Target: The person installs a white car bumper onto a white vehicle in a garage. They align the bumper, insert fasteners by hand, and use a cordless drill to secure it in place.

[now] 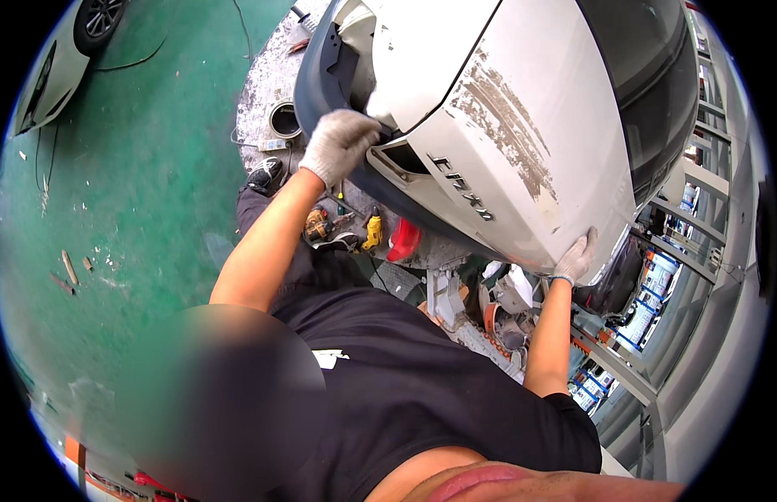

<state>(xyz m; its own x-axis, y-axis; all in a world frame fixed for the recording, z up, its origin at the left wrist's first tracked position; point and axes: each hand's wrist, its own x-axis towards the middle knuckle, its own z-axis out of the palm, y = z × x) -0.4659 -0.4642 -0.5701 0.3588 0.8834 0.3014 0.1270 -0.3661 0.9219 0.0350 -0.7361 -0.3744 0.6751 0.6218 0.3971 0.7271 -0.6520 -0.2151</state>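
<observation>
A white car (564, 125) stands before me, its rear panel (522, 201) carrying raised metal letters and a scraped brown-grey patch (505, 125). My left hand (342, 146), in a pale knit glove, is at the panel's left corner, above a dark grey bumper (317, 84). Its fingers are curled together beside a dark slot-like opening (405, 157); whatever they grip is hidden. On the right, my gloved right hand (577, 258) lies against the panel's lower right edge with its fingers stretched out.
Below the bumper lie a yellow power tool (372, 229), a red plastic piece (403, 240) and an open can (284, 120). White and grey scrap parts (445, 297) are heaped near my right arm. Another car (58, 71) stands far left on the green floor (154, 167).
</observation>
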